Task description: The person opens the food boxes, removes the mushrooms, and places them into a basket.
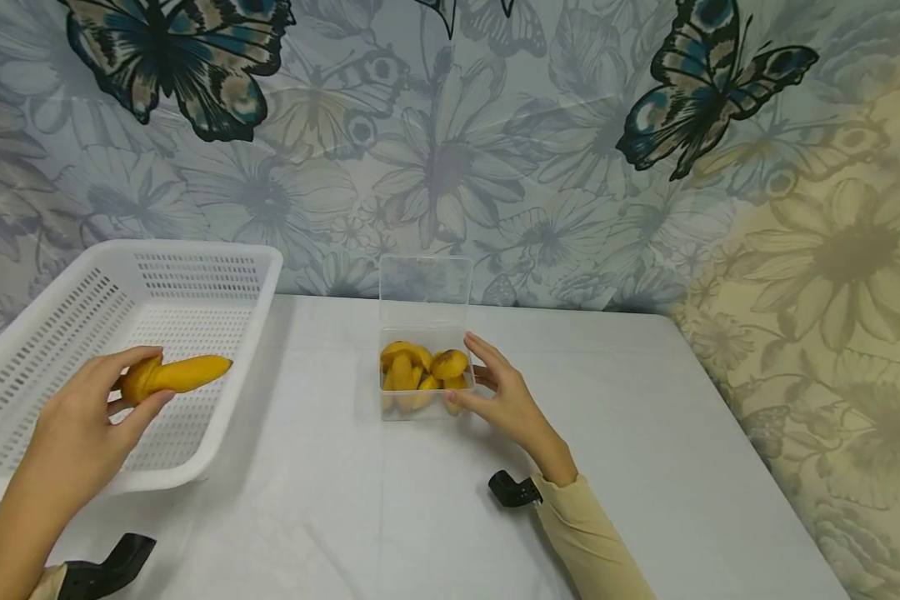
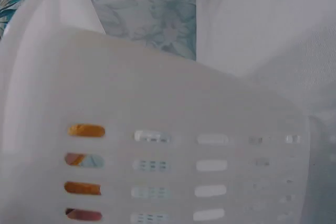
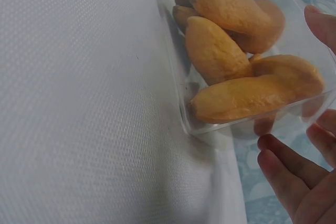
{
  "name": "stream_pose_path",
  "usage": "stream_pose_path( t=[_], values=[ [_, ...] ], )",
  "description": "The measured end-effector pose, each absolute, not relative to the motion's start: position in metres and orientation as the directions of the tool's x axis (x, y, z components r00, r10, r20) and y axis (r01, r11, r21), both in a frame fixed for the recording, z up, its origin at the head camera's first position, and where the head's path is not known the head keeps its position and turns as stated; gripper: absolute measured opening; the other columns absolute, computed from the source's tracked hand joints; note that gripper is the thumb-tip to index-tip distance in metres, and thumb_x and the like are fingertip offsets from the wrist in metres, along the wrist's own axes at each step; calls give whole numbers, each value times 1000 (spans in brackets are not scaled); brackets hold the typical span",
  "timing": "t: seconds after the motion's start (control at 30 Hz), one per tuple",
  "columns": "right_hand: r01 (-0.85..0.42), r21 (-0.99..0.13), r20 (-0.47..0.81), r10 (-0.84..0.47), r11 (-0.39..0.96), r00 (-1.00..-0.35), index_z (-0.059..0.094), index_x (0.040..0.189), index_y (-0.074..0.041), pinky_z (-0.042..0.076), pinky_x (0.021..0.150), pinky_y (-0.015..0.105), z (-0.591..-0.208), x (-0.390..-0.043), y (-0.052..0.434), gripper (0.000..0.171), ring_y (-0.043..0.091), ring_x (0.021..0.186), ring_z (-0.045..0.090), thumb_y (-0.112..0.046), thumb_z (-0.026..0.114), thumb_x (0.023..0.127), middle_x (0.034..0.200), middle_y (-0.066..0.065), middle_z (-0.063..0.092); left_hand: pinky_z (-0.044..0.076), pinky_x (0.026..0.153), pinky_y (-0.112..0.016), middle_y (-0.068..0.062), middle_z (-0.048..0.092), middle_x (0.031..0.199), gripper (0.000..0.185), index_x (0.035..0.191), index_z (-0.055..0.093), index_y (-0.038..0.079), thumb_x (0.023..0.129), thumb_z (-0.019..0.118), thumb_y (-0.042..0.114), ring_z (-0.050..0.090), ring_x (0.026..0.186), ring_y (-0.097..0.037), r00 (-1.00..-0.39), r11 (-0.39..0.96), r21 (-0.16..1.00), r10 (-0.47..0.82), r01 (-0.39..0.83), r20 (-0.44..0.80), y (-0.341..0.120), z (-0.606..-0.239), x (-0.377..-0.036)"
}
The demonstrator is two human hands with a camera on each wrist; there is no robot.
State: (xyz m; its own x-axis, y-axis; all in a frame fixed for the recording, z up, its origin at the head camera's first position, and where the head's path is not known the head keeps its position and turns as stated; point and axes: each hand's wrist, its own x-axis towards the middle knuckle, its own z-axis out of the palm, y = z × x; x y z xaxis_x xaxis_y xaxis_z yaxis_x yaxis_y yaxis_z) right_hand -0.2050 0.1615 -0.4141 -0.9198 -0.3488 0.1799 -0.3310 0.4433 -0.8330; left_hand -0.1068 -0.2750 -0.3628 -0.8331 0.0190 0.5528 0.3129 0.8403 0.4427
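Bare hands, beige sleeves

Right hand (image 1: 506, 398), left hand (image 1: 82, 425); black wrist mounts at lower frame, beige cuffs beside them.

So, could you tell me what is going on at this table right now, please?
A person is working at a white table with bare hands. The left hand grips a yellow banana-shaped fruit over a white perforated plastic basket. The right hand rests against the side of a clear plastic box with its lid up, its fingers nearly straight. That box holds several more yellow fruits.
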Motion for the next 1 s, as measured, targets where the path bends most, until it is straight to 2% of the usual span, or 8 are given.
stream_pose_path(
  t=[0.07,0.2,0.3,0.37,0.47,0.53,0.6,1.0],
  values=[
    [-336,-833,184,-351,440,-918,34,155,-15,47,109,47,-414,-205,161,84,34,135,51,-25,79,86,163,9,28,31,72,13,-28,58,113,54,125,59,-4,75,80,-8,38,98,15,-859,842,459,9,283,513,-281,-365,-107],
    [-337,-834,186,-353,437,-917,33,155,-15,47,109,48,-414,-205,161,84,35,133,52,-23,79,86,163,10,27,32,66,12,-31,57,115,55,125,58,-5,75,80,-8,57,96,-24,-909,848,477,15,232,416,-288,-368,-110],
    [-332,-837,181,-354,434,-918,33,155,-17,47,109,48,-413,-205,161,84,35,132,53,-23,79,85,163,10,27,36,62,8,-31,58,117,56,125,58,-2,75,81,-5,60,94,-22,-936,853,477,37,212,350,-292,-370,-113],
    [-329,-838,177,-353,436,-919,33,155,-17,46,109,48,-413,-205,161,84,35,132,54,-23,79,85,163,10,28,42,60,2,-29,60,116,55,124,59,0,74,83,-2,56,91,1,-946,857,472,53,208,320,-296,-372,-115],
    [-321,-838,169,-350,441,-921,33,155,-18,46,110,47,-413,-206,161,83,34,131,54,-24,79,86,163,8,28,55,59,-17,-29,62,117,53,123,60,2,75,83,3,60,88,3,-957,856,473,80,209,279,-300,-373,-119],
    [-317,-836,163,-349,448,-923,33,155,-19,46,110,46,-413,-206,161,83,33,131,55,-26,79,86,163,6,29,58,59,-31,-29,62,118,51,124,59,2,78,82,7,69,89,-21,-967,855,480,89,197,238,-303,-373,-121],
    [-312,-836,157,-348,452,-924,33,155,-20,46,110,45,-413,-206,162,83,33,131,54,-26,78,86,163,3,29,58,60,-42,-30,62,120,49,124,58,2,81,81,10,66,91,-48,-976,852,490,97,183,197,-305,-375,-123],
    [-312,-838,157,-348,448,-924,33,155,-20,47,110,45,-414,-206,162,83,32,131,55,-26,79,86,163,3,29,56,71,-54,-31,60,125,49,128,57,3,85,78,16,63,99,-50,-990,875,476,131,95,-44,-315,-377,-131]
  ],
)
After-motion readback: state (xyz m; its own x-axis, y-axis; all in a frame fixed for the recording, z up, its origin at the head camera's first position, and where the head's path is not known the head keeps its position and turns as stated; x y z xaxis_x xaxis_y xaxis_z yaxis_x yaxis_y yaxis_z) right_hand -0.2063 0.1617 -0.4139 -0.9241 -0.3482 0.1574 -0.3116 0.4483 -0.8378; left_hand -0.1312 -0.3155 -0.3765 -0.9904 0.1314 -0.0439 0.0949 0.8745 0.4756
